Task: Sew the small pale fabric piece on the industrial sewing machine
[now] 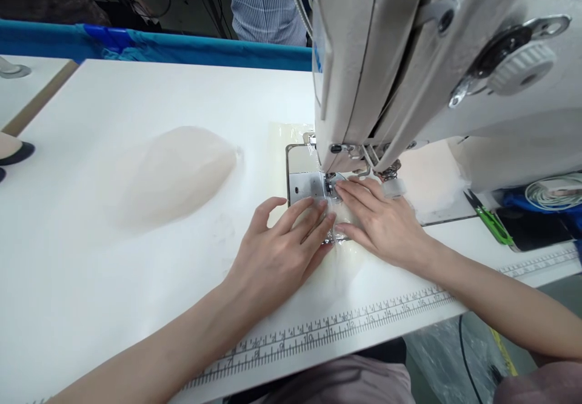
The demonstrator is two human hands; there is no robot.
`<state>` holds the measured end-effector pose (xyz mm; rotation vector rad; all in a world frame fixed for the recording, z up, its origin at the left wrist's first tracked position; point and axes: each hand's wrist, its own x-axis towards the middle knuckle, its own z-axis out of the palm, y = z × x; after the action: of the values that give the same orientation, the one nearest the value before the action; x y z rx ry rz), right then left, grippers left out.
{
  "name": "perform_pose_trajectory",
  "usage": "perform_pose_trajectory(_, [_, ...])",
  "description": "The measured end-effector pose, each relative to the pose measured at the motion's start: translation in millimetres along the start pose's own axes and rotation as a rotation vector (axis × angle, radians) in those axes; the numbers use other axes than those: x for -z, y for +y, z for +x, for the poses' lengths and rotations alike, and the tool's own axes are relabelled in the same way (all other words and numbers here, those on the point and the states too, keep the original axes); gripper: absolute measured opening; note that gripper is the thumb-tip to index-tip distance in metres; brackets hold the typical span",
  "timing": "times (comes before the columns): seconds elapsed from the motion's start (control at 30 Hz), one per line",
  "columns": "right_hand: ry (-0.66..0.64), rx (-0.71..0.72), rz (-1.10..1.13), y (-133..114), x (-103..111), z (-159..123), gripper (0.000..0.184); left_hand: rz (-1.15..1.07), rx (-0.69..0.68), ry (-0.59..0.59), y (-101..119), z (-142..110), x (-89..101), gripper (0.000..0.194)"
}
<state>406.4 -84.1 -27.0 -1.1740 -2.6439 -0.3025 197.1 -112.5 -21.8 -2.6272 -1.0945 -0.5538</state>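
Observation:
My left hand [279, 249] lies flat with fingers stretched out, pressing a small pale sheer fabric piece [340, 252] onto the white table [91, 258]. My right hand [379, 219] also rests flat on the same piece, fingertips just in front of the presser foot [330, 187] of the white sewing machine [409, 70]. The fabric runs under the foot over the metal needle plate [304, 185]. Most of the piece is hidden under my hands.
A heap of pale sheer fabric [175, 170] lies to the left. More pale fabric [431, 179] sits behind the machine arm. Green thread snips [488, 217] lie at the right. A ruler strip [364, 319] runs along the front edge. A person in a striped shirt [266, 3] stands beyond a blue barrier.

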Motion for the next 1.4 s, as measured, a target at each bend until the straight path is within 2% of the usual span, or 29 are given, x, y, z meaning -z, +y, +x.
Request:
perform_pose_trajectory(0.1, [0.007,-0.059,-0.081,6.1,-0.2,3.0,0.060,0.000,0.000,-0.001,-0.3,-0.2,-0.5,0.027])
perform_pose_trajectory(0.2, [0.077,-0.089,-0.140,10.8,5.9,2.9,0.043,0.002,0.005,0.000,-1.0,-1.1,-1.0,0.027])
perform_pose_trajectory(0.33, [0.221,0.035,-0.036,6.1,16.4,-1.8,0.022,0.000,0.007,-0.003,-0.9,-1.3,-1.4,0.026])
perform_pose_trajectory(0.5, [0.156,0.123,0.011,-7.5,16.3,-4.1,0.025,-0.005,0.018,-0.011,-0.4,-0.1,-1.4,0.026])
perform_pose_trajectory(1.4, [0.084,0.073,-0.085,-6.2,8.8,-2.5,0.028,-0.026,0.030,-0.027,-8.2,9.4,-3.8,0.033])
